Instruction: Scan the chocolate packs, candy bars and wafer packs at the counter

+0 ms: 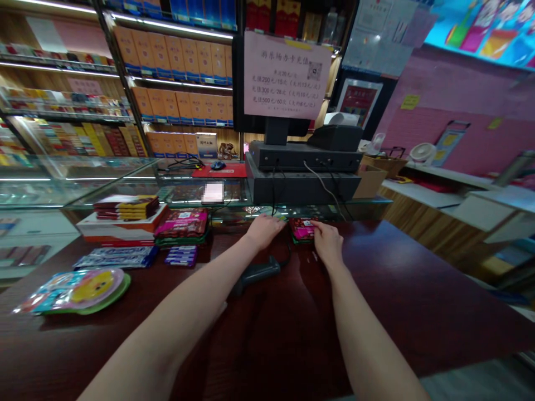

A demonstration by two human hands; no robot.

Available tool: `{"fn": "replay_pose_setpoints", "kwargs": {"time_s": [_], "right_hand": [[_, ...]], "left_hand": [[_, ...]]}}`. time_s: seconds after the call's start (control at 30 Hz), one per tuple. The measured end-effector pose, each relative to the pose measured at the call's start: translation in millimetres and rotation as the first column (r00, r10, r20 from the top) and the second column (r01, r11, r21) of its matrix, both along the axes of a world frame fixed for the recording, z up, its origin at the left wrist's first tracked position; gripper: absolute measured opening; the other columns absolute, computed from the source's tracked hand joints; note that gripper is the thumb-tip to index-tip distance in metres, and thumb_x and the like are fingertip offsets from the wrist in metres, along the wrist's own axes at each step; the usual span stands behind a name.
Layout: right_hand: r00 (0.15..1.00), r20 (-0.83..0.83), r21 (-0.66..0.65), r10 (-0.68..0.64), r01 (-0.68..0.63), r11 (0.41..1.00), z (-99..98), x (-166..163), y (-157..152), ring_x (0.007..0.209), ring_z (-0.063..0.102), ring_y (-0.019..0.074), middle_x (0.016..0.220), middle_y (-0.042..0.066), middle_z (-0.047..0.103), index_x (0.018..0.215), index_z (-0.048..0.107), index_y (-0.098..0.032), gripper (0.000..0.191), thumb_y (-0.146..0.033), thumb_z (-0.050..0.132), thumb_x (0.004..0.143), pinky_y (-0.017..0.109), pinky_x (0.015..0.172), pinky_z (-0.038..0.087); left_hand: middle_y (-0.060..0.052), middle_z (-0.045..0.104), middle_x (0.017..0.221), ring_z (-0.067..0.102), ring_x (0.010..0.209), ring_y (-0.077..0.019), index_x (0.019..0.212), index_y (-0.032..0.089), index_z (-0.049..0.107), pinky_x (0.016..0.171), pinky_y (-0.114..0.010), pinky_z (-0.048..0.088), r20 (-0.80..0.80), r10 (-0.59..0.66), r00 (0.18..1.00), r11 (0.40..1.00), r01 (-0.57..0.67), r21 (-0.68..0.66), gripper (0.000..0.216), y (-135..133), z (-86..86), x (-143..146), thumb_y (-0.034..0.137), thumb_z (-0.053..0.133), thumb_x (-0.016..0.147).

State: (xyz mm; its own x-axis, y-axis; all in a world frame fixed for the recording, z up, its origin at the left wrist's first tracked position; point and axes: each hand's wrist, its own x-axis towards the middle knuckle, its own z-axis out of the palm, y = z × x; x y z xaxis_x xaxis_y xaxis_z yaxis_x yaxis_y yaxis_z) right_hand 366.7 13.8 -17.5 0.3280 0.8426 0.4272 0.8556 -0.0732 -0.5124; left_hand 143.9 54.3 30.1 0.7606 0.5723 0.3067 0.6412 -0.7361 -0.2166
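Both my arms reach forward over a dark wooden counter [397, 289]. My left hand [265, 231] lies palm down at the counter's far edge, fingers curled at the left end of a small red snack packet [301, 229]. My right hand [327, 243] rests on the packet's right side with fingers bent over it. The packet lies flat, just in front of the glass display case [125, 192]. A dark barcode scanner [256, 273] lies on the counter under my left forearm, partly hidden.
A cash register [303, 167] with a paper price sign [287, 75] stands behind the packet. To the left lie a stack of red boxes [125, 220], pink packets [183, 224], blue gum packs [119, 257] and round candy packs [79, 289]. Shelves of cartons line the back.
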Motion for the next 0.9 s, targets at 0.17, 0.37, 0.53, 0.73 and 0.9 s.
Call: {"fn": "replay_pose_setpoints", "kwargs": {"time_s": [0.17,0.37,0.53,0.73,0.9], "right_hand": [[0.996,0.051,0.031,0.075,-0.076,0.997,1.9,-22,-1,0.12,0.057,0.0281,0.125,0.006,0.071,0.119,0.073,-0.03,0.037,-0.022,0.046,0.095,0.045,0.1,0.041],[0.962,0.177,0.087,0.207,-0.224,0.971,1.5,-51,1,0.124,0.056,0.0276,0.129,0.008,0.07,0.126,0.069,-0.024,0.038,-0.021,0.045,0.097,0.047,0.102,0.043],[0.928,0.221,0.104,0.301,-0.329,0.939,-0.4,-72,2,0.13,0.053,0.0272,0.135,0.006,0.067,0.131,0.065,-0.024,0.04,-0.019,0.044,0.097,0.05,0.107,0.042],[0.873,0.282,0.06,0.398,-0.43,0.901,1.7,-95,2,0.138,0.047,0.0268,0.142,0.004,0.063,0.137,0.062,-0.026,0.041,-0.022,0.043,0.1,0.051,0.11,0.041],[0.81,0.358,0.008,0.464,-0.5,0.866,5.0,-116,-1,0.146,0.039,0.0288,0.15,0.003,0.056,0.143,0.056,-0.029,0.043,-0.029,0.042,0.102,0.059,0.118,0.029]], "left_hand": [[-0.008,0.075,0.098,0.069,0.094,-0.0218,0.099,0.016,0.068,0.082,-0.035,0.043,0.016,0.044,0.999,0.999,-0.045,0.03,0.018,0,5.6,-30,0.01,0.052,0.095],[-0.007,0.073,0.107,0.065,0.1,-0.024,0.101,0.018,0.069,0.085,-0.038,0.045,0.048,0.095,0.994,0.989,-0.1,0.109,0.019,-9,7.8,-66,0.017,0.05,0.098],[-0.006,0.065,0.135,0.057,0.122,-0.0256,0.113,0.024,0.07,0.105,-0.045,0.042,0.138,0.1,0.985,0.98,-0.121,0.156,0.024,-16,3.8,-92,0.018,0.052,0.098],[-0.007,0.054,0.149,0.047,0.138,-0.0276,0.12,0.028,0.07,0.122,-0.057,0.024,0.217,0.138,0.966,0.957,-0.187,0.222,0.031,-22,-6.9,-123,0.018,0.056,0.095],[-0.01,0.051,0.152,0.042,0.144,-0.0298,0.122,0.027,0.071,0.124,-0.063,0.019,0.245,0.199,0.949,0.94,-0.256,0.227,0.032,-33,-9.9,-146,0.021,0.056,0.094]]}}
